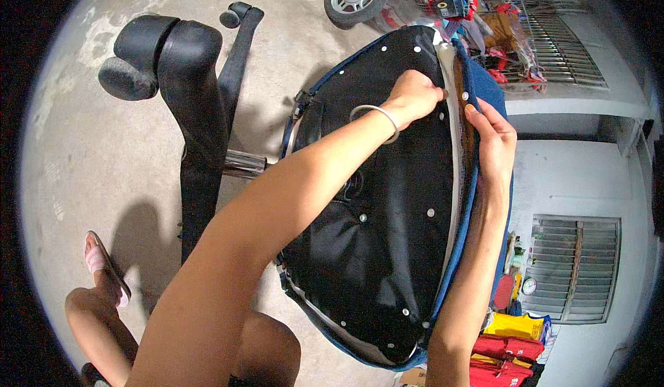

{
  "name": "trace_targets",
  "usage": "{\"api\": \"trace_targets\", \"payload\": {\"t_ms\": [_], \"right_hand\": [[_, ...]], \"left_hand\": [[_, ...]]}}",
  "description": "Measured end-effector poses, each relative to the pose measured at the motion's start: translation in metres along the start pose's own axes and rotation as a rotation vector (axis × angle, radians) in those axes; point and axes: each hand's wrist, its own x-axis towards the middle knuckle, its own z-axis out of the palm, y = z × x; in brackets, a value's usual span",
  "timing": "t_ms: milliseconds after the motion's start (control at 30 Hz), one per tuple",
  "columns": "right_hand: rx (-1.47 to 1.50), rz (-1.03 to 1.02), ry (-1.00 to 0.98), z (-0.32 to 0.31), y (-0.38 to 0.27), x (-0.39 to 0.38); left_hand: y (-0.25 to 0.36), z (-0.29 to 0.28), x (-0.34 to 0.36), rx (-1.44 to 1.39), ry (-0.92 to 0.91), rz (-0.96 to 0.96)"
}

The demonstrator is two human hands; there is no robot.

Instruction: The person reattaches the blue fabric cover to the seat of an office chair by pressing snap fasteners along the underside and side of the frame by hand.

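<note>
An office chair lies tipped over, the black underside of its seat (387,242) facing me, dotted with several white round studs. Around the seat's rim runs a blue fabric cover (449,276), with a pale strip (453,159) along its inner edge. My left hand (415,98), with a light bangle at the wrist, is closed, its fingertips against the pale strip near the upper right of the seat. What it pinches is hidden. My right hand (492,134) grips the blue cover's outer edge just beside it, thumb on the near side and fingers wrapped behind.
To the left stretches the chair's black leg base (197,131) with a caster (131,76), joined to the seat by a metal post (243,164). A vehicle wheel (356,1) and piled goods stand at the top. Red clothes (508,349) and a louvred window (575,269) are at right.
</note>
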Motion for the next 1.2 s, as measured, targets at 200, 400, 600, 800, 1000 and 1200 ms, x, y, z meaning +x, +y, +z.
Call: {"api": "trace_targets", "payload": {"t_ms": [200,400,600,800,1000,1200], "right_hand": [[-0.403,-0.280,-0.110,0.002,-0.003,-0.004],[-0.457,-0.373,-0.153,0.004,0.000,-0.005],[-0.824,-0.471,-0.193,0.014,-0.009,-0.006],[-0.760,-0.458,-0.162,0.009,-0.003,-0.004],[-0.418,-0.199,-0.131,0.007,-0.003,-0.003],[-0.335,-0.130,-0.126,0.001,0.002,0.002]], "left_hand": [[0.018,-0.015,0.010,0.198,0.005,-0.041],[0.039,-0.007,0.027,0.350,-0.040,-0.112],[0.031,-0.006,0.029,-0.097,-0.193,-0.320],[0.010,-0.040,-0.006,-0.324,-0.382,-0.209],[-0.024,-0.016,-0.035,-0.200,0.000,0.012],[-0.033,0.012,-0.049,0.288,0.134,0.234]]}}
